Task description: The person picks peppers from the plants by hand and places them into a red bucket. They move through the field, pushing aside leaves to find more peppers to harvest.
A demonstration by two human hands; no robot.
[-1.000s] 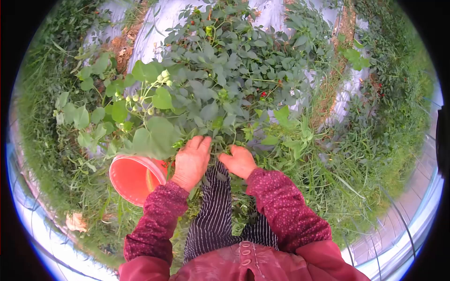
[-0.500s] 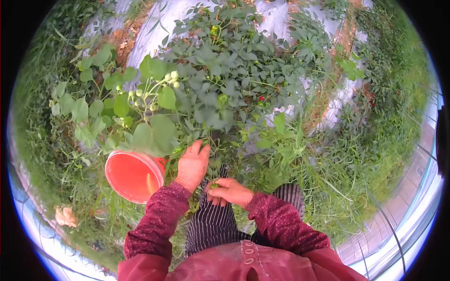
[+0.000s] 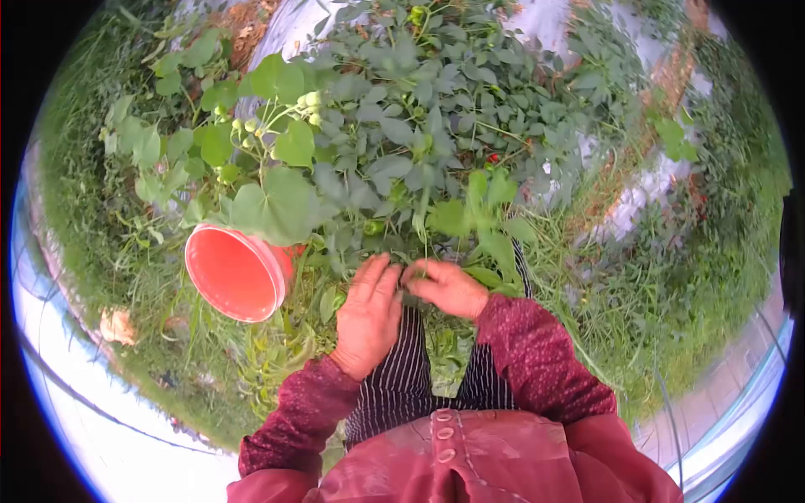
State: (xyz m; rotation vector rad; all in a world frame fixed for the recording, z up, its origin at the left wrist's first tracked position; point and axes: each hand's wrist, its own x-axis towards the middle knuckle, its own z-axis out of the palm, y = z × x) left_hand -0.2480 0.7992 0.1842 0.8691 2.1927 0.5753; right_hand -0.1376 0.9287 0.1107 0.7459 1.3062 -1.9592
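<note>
Both hands are at the lower edge of a leafy green plant (image 3: 394, 159), above the striped trousers. My left hand (image 3: 367, 314) has its back up, with its fingers reaching into the leaves and held close together; their tips are partly hidden. My right hand (image 3: 449, 287) is bent inward beside it, fingers curled toward the left fingertips. Anything between the fingers is too small or hidden to name. A green pepper (image 3: 373, 226) hangs in the leaves just above the hands.
A red bucket (image 3: 235, 272) lies tilted in the grass at the left, its opening facing me. Above it is a broad-leaved plant (image 3: 277, 205) with round pale buds. A small red fruit (image 3: 493, 158) shows among the leaves. Pale ground sheeting (image 3: 646, 197) lies at the right.
My right hand has moved up and right, into the leaves. The green pod it held no longer shows. My left hand has shifted right and slightly down. The view has shifted.
</note>
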